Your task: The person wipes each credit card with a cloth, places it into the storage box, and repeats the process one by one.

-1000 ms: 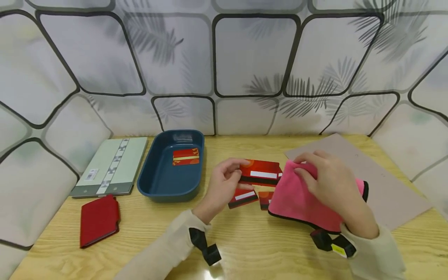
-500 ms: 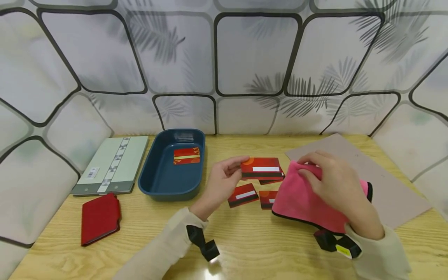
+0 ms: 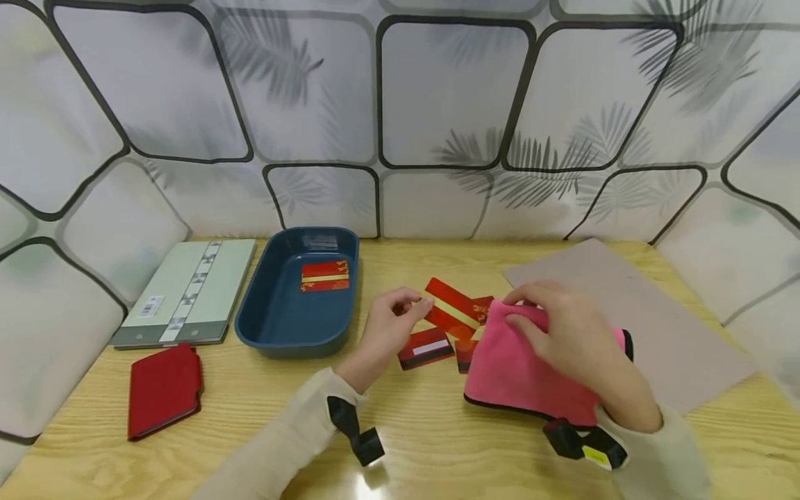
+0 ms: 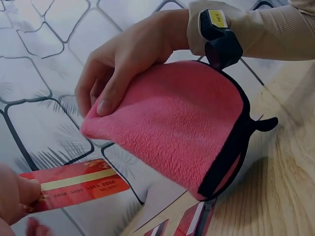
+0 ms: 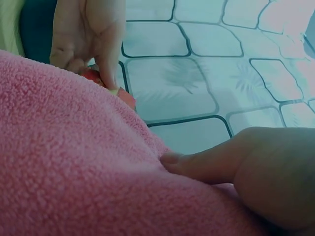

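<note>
Hands (image 3: 386,330) (image 3: 571,337), pinched card (image 3: 451,309), long axis down-right

The table (image 3: 262,396) looks like yellow wood with wavy lines. On its left side lies a pale green book (image 3: 219,281), with a little red book (image 3: 164,394) just in front. A blue tub (image 3: 294,323) sits beside the green one. Red cards (image 3: 426,349) lie near the middle. A big grey sheet (image 3: 644,333) lies flat on the right.
</note>
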Action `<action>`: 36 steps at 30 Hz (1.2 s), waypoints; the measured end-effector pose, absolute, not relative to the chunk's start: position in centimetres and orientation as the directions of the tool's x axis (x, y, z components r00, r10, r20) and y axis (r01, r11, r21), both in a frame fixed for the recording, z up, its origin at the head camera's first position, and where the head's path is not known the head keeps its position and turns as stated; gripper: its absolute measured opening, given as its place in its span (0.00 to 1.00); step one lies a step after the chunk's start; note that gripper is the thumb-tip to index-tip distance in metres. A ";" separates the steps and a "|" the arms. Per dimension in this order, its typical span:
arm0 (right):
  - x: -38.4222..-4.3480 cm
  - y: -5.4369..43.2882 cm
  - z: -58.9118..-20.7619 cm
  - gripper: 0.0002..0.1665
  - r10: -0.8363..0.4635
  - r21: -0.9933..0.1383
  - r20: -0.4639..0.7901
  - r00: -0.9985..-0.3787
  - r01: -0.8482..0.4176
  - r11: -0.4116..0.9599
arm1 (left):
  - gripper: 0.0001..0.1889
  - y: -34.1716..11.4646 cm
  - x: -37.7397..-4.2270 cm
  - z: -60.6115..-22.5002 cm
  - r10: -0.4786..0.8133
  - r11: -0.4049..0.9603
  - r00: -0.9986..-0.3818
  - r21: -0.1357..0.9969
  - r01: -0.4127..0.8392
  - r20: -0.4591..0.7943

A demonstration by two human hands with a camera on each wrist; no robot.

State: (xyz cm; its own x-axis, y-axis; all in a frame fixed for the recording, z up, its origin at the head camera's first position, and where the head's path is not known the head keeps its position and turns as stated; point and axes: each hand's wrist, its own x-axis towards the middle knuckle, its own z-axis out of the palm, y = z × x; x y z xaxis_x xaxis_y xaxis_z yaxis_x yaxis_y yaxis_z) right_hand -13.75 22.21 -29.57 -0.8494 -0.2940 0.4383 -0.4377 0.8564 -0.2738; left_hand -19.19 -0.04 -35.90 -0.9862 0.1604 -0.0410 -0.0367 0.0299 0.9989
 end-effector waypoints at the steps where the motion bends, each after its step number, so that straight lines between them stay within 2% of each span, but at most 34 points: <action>1: -13.8 22.0 -29.5 0.12 -0.296 -0.279 0.435 -0.851 -0.440 0.854 | 0.07 -0.1 -19.1 -35.8 0.179 0.030 -0.983 0.999 -0.042 -0.046; 5: -14.0 21.4 -29.3 0.12 -0.302 -0.283 0.429 -0.851 -0.444 0.850 | 0.10 -0.1 -19.0 -35.6 0.342 -0.015 -0.938 0.998 -0.063 -0.054; 8: -14.1 21.3 -29.1 0.12 -0.309 -0.277 0.399 -0.863 -0.435 0.857 | 0.16 0.0 -18.8 -35.4 0.477 -0.055 -0.878 0.996 -0.071 -0.036; 11: -14.2 21.4 -28.8 0.13 -0.306 -0.279 0.355 -0.883 -0.413 0.867 | 0.23 -0.1 -18.7 -35.2 0.543 -0.084 -0.840 0.995 -0.045 0.008; 15: -14.3 21.6 -28.5 0.14 -0.301 -0.281 0.301 -0.905 -0.385 0.879 | 0.26 -0.2 -18.6 -34.9 0.545 -0.091 -0.837 0.996 -0.010 0.042; 20: -14.1 21.9 -28.4 0.13 -0.320 -0.267 0.243 -0.916 -0.381 0.885 | 0.24 0.0 -18.8 -35.1 0.488 -0.034 -0.873 0.999 -0.033 -0.012; 26: -14.1 21.8 -28.7 0.12 -0.327 -0.268 0.251 -0.911 -0.390 0.881 | 0.20 0.3 -18.9 -35.5 0.444 -0.039 -0.896 0.998 -0.055 -0.032; 31: -14.0 21.3 -29.6 0.12 -0.350 -0.255 0.287 -0.892 -0.423 0.869 | 0.18 0.5 -18.3 -35.7 0.505 -0.110 -0.863 0.993 -0.042 0.020; 36: -13.7 20.7 -31.1 0.12 -0.329 -0.282 0.324 -0.887 -0.422 0.861 | 0.18 0.6 -18.1 -36.1 0.583 -0.135 -0.813 0.987 -0.087 0.008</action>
